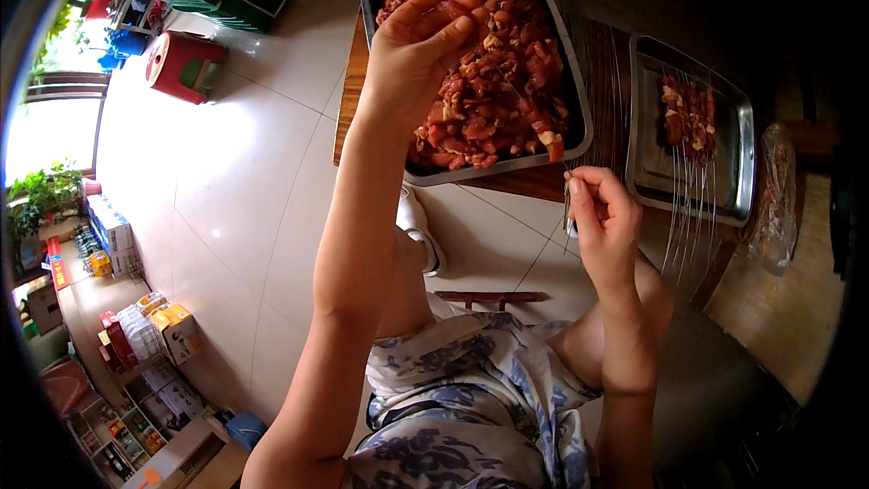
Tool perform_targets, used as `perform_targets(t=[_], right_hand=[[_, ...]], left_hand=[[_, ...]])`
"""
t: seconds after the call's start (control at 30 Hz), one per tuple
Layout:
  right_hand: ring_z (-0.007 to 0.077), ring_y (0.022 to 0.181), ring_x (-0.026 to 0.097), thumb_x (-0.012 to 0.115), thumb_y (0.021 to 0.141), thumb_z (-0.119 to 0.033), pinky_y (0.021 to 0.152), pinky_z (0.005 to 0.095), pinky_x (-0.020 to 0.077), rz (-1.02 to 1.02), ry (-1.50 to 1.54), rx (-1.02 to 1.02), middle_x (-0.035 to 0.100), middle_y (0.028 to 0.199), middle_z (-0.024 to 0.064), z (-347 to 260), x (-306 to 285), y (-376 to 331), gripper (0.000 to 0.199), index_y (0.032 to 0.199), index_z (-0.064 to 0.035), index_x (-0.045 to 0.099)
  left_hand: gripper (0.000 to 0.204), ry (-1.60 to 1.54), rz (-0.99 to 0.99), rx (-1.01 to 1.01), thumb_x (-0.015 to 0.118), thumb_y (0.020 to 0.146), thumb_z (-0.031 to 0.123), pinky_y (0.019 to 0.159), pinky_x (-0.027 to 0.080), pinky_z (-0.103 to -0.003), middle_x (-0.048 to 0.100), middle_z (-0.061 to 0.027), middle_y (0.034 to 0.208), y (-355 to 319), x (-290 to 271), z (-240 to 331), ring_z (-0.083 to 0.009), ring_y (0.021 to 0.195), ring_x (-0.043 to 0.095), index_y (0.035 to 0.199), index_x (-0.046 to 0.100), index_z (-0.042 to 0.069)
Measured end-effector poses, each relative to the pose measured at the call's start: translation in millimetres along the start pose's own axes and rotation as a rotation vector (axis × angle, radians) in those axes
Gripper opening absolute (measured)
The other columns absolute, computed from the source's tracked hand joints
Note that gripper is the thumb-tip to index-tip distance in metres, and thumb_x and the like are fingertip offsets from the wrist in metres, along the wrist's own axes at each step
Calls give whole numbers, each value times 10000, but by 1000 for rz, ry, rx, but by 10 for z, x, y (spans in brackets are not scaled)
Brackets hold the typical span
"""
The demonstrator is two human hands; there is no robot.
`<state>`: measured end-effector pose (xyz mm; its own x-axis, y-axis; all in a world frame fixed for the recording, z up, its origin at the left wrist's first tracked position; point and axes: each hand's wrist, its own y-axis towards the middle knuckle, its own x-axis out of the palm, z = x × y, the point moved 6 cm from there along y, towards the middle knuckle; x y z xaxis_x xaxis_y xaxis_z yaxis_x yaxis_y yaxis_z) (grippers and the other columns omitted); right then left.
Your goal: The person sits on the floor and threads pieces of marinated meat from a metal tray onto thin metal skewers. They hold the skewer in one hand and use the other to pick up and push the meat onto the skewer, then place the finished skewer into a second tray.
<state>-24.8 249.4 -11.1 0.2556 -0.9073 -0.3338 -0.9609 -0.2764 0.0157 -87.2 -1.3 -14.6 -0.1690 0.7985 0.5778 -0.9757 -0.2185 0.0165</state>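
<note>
A deep metal tray (579, 118) heaped with cut raw meat (493, 118) stands on a wooden table. Over the heap, my left hand (421, 45) curls its fingers, with reddish meat showing between fingertips and thumb. My right hand (605, 213) pinches a thin metal skewer (568, 195) just off the tray's near right corner. A few meat pieces (549, 140) sit at the skewer's upper end, by the tray's rim. To the right, a second metal tray (647, 163) holds several meat-loaded skewers (688, 122), their bare ends pointing toward me.
Loose thin skewers (615, 72) lie on the dark wooden table (597, 45) between the trays. A clear plastic bag (777, 199) is right of the second tray. A red stool (184, 66) stands far left on the tiled floor; boxes (175, 330) and shelves line the left side.
</note>
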Motion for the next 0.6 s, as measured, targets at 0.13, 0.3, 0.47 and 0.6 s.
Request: perform_targets(t=[0.13,0.3,0.47,0.6], right_hand=[[39,570,499,578,910,-70,514,196,399,34,14,14,579,678,-1,15,-35,15,89,932,5,619],[42,576,500,581,910,-73,514,192,397,52,-12,3,579,677,2,20,-58,14,91,934,5,620],[44,581,500,585,908,-73,516,192,396,62,-26,0,582,681,1,19,-72,26,88,928,3,623],[43,577,498,586,905,-68,514,195,395,49,-5,17,592,692,2,18,-63,22,85,921,5,625]], left_hand=[[343,64,45,10,646,858,17,826,581,-343,634,-156,1051,-14,0,-27,-225,946,649,1174,535,-58],[322,122,125,-33,648,857,19,797,594,-343,629,-148,1021,-39,-2,9,-221,918,653,1147,544,-74],[303,124,180,-9,652,852,10,810,587,-334,627,-137,1011,-49,-49,-5,-215,924,649,1129,555,-66],[301,222,133,38,647,847,-12,835,573,-325,632,-119,1019,-42,-13,-7,-203,936,643,1132,559,-50]])
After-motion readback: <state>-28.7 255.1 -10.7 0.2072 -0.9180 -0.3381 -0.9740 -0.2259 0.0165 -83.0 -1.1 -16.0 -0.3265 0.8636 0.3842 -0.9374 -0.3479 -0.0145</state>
